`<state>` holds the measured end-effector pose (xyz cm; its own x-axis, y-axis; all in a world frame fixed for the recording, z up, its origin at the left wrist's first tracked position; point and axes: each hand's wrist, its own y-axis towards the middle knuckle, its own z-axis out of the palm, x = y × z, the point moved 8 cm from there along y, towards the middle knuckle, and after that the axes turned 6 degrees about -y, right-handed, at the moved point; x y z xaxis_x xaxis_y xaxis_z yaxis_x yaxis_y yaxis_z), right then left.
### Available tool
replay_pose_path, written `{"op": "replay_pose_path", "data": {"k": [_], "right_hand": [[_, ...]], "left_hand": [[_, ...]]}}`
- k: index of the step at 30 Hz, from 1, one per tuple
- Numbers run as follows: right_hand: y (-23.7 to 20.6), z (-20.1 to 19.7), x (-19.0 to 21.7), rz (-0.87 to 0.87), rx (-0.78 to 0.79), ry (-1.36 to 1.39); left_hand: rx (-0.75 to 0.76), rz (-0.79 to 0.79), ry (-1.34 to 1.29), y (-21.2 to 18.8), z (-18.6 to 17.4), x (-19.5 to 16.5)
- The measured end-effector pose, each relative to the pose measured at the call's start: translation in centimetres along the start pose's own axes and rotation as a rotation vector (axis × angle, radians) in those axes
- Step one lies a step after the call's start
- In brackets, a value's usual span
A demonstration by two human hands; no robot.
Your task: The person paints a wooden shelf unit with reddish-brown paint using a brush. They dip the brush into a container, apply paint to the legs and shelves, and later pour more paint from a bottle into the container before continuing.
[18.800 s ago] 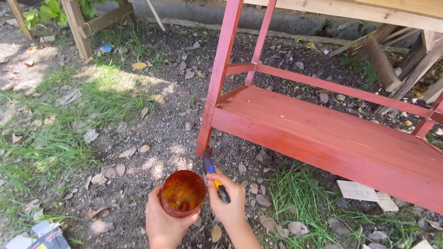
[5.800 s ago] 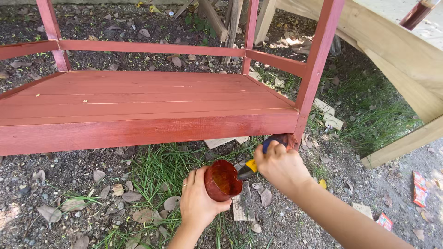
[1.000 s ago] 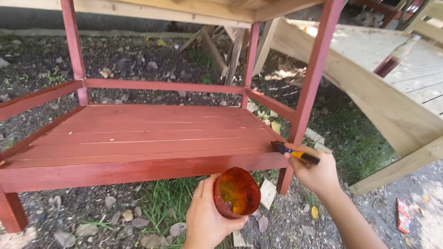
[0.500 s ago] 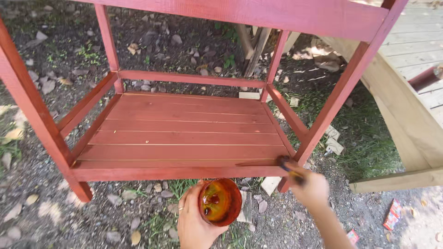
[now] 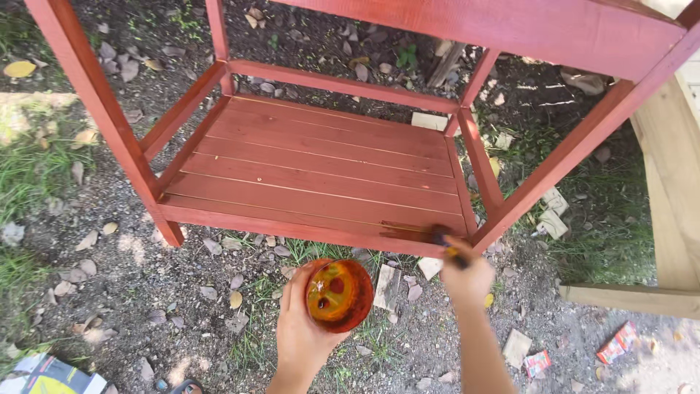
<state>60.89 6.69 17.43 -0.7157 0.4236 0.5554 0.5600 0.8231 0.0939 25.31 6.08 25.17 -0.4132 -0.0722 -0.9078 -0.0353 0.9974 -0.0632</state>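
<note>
Brush point(image 5: 442, 241) now on shelf point(image 5: 313, 175) edge | right hand point(image 5: 468, 277) lower | cup point(image 5: 340, 295) steady

Bright daylight outdoors, mostly open shade; sun falls in dappled patches on the ground point(image 5: 109, 292) at lower left and washes out the pale timber point(image 5: 674, 182) at the right edge, where the top corner is blown nearly white; the red shelf point(image 5: 313, 168) is evenly lit with a soft sheen on its boards and little shadow; the amber cup point(image 5: 340, 295) glows as light passes through it; the brush point(image 5: 446, 242) and right hand point(image 5: 469, 277) are smeared by motion blur; the straight red posts splay outward toward the frame edges, a wide-angle effect; stones and leaves stay fairly sharp.
</note>
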Motion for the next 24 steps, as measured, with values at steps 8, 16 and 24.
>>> {"op": "replay_pose_path", "data": {"k": [8,16,24], "right_hand": [[-5.0,7.5,11.6,-0.193,0.338,0.403],[-1.1,2.7,4.6,0.287,0.089,-0.024],[-6.2,10.5,13.4,0.183,0.184,0.199]], "left_hand": [[-0.258,-0.07,0.042,-0.4,-4.7,1.9],[-0.186,-0.072,-0.009,2.6,-6.3,2.3],[-0.143,-0.049,0.033,4.7,-10.2,3.6]]}}
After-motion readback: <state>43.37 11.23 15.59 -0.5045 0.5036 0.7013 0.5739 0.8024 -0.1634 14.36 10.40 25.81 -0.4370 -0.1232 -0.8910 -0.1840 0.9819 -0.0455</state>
